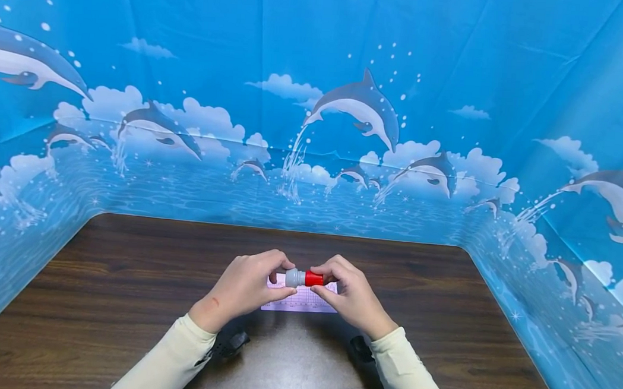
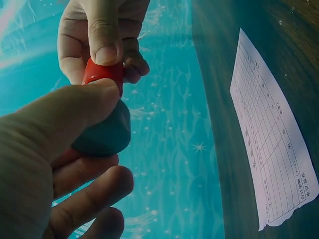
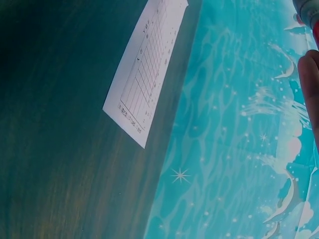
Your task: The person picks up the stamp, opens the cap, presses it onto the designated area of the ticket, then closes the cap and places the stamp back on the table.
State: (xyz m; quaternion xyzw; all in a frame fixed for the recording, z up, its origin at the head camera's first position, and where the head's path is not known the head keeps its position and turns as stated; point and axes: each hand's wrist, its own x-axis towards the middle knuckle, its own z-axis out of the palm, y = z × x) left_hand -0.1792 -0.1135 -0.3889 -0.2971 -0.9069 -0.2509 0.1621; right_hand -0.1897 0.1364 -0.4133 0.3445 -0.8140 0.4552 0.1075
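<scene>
A small grey piece with a red cap-like end is held level above the table between both hands. My left hand [image 1: 252, 283] pinches the grey part [image 1: 293, 277] between thumb and fingers. From the other side, my right hand [image 1: 350, 289] grips the red part [image 1: 314, 278]. The two parts sit end to end, touching. In the left wrist view the red part [image 2: 103, 73] meets the rounded grey part [image 2: 105, 132], with both thumbs on the near side. Only a corner of the grey part [image 3: 305, 11] shows in the right wrist view. What kind of object it is, I cannot tell.
A printed paper sheet [image 1: 299, 304] with a ruled grid lies on the dark wood table [image 1: 167, 269] under the hands. A blue dolphin-print curtain [image 1: 311, 206] encloses the table's back and sides. Dark wrist devices [image 1: 231, 341] sit at both sleeves.
</scene>
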